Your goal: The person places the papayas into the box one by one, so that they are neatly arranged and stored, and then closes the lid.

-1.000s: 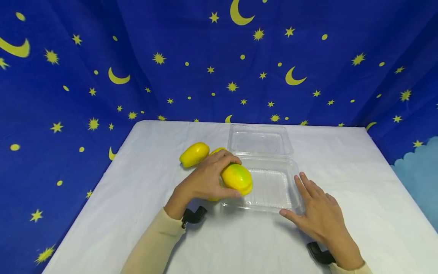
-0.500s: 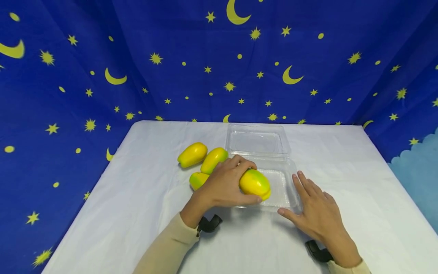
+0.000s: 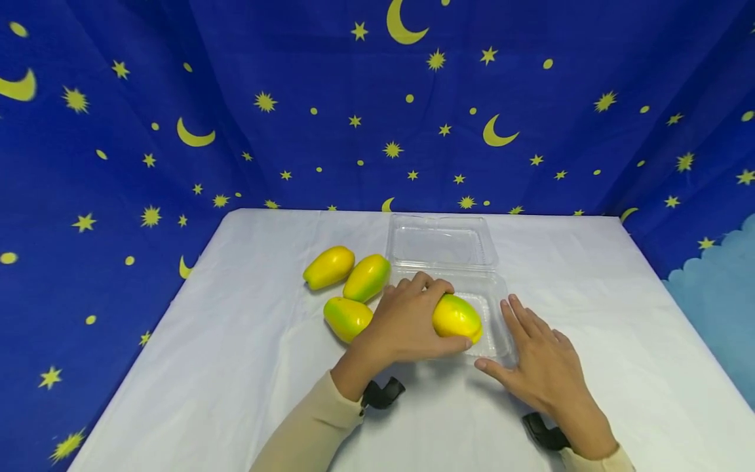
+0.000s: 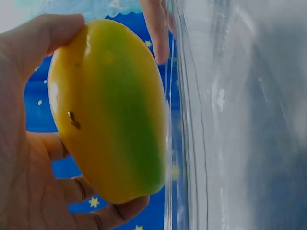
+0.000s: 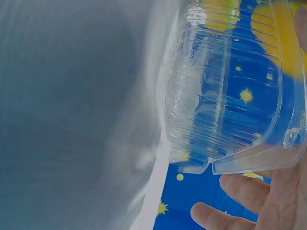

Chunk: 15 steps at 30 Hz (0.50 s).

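My left hand grips a yellow and green mango over the lower half of an opened clear plastic clamshell box. In the left wrist view the thumb is at one end of the mango and fingers curl round the other, close beside the box wall. My right hand stands at the box's right side, fingers extended and thumb spread near the front corner. In the right wrist view, fingers lie close by the box's ribbed wall.
Three more mangoes lie on the white-covered table left of the box: one at the back left, one beside the box, and one partly behind my left hand. The box's lid lies folded back. A blue star-patterned cloth hangs behind.
My left hand has carried the mango rightward, further over the box, uncovering the other mangoes. The right hand has stayed beside the box. The head view has shifted slightly.
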Available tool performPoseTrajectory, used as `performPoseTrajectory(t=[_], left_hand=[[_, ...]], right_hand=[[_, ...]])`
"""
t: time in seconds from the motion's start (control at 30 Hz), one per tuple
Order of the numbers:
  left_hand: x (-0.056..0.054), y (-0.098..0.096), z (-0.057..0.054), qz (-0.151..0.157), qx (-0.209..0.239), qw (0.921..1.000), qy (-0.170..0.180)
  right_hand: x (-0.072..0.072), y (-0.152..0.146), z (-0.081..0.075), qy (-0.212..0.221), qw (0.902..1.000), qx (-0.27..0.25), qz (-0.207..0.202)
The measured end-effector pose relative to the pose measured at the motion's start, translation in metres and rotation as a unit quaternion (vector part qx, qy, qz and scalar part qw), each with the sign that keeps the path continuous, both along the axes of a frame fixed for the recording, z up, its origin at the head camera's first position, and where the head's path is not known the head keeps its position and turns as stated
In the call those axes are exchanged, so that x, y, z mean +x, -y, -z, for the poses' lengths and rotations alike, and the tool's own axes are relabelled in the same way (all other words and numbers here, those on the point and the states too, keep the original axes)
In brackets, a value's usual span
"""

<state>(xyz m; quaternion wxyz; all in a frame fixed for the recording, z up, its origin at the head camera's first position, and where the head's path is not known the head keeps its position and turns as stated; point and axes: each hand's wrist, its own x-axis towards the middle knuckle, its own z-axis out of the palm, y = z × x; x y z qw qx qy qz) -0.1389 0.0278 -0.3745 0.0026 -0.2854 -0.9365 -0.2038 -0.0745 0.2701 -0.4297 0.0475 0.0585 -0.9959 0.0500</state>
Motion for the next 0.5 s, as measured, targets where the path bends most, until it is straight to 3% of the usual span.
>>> performPoseTrajectory(t=[0.2,0.5], left_hand=[[0.004,-0.015,0.002,0.001,-0.005,1.0000,0.005],[0.010,-0.034,0.017,-0.016,-0.018,0.9995,0.021]], right_hand=[[0.000,-0.002,0.002,-0.006,1.0000,0.000,0.000],[0.001,-0.004,0.002,-0.013,0.9999,-0.002,0.002]])
